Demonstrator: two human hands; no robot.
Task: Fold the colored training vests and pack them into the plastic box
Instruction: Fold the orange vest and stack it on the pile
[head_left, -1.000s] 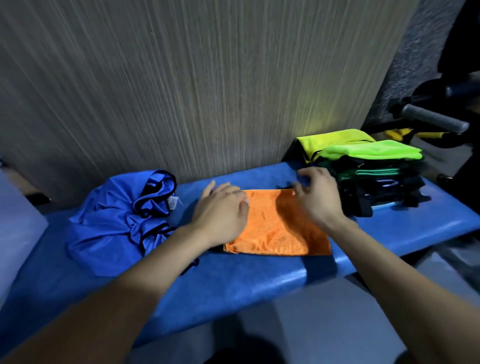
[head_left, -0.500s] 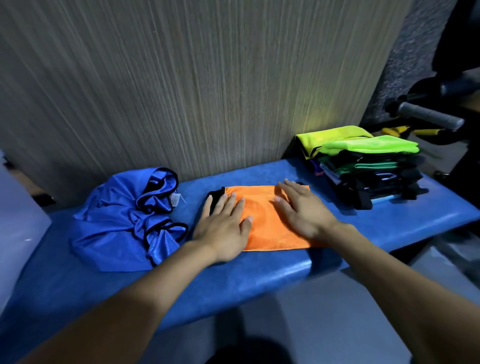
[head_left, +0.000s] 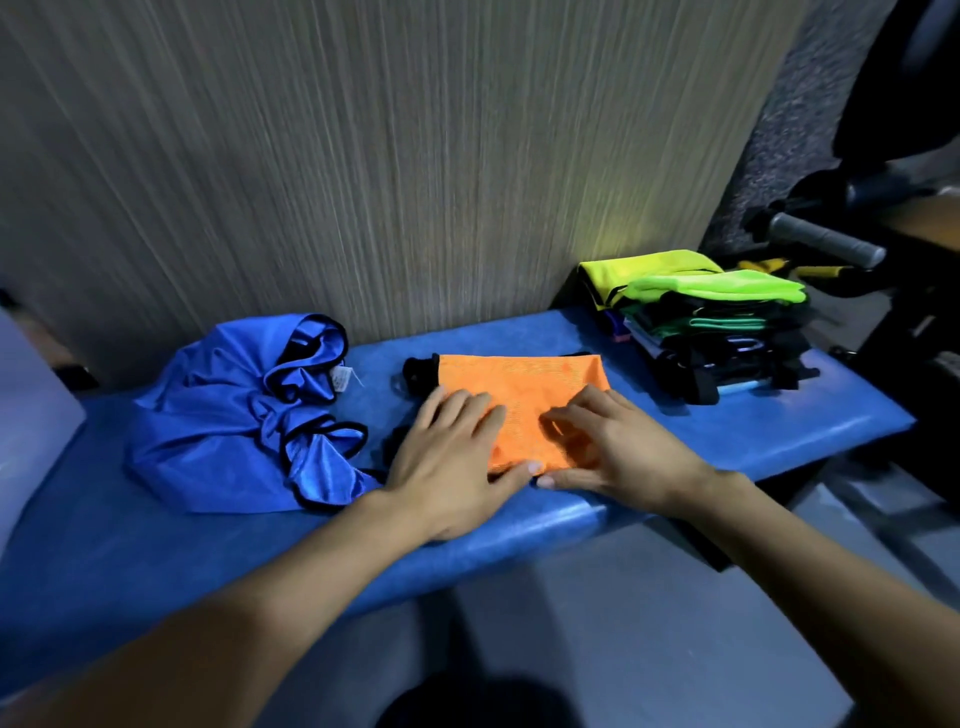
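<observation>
Currently folded orange mesh vest (head_left: 519, 384) sits mid blue padded surface (head_left: 779, 431), near its front edge; bare strips separate crumpled blue satin vest (head_left: 228, 415) and folded vest stack (head_left: 711, 322). Left hand (head_left: 452, 462) flat on vest; right hand (head_left: 618, 447) pinches near edge.

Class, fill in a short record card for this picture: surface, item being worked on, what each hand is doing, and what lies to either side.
Surface: blue padded bench
Item worked on: folded orange mesh vest
Left hand: flat, pressing the vest's left part
Right hand: on the vest's right part, fingers bent
To the left: crumpled blue vest with black trim
To the right: stack of folded vests, neon green on top
Plastic box: cannot be identified
</observation>
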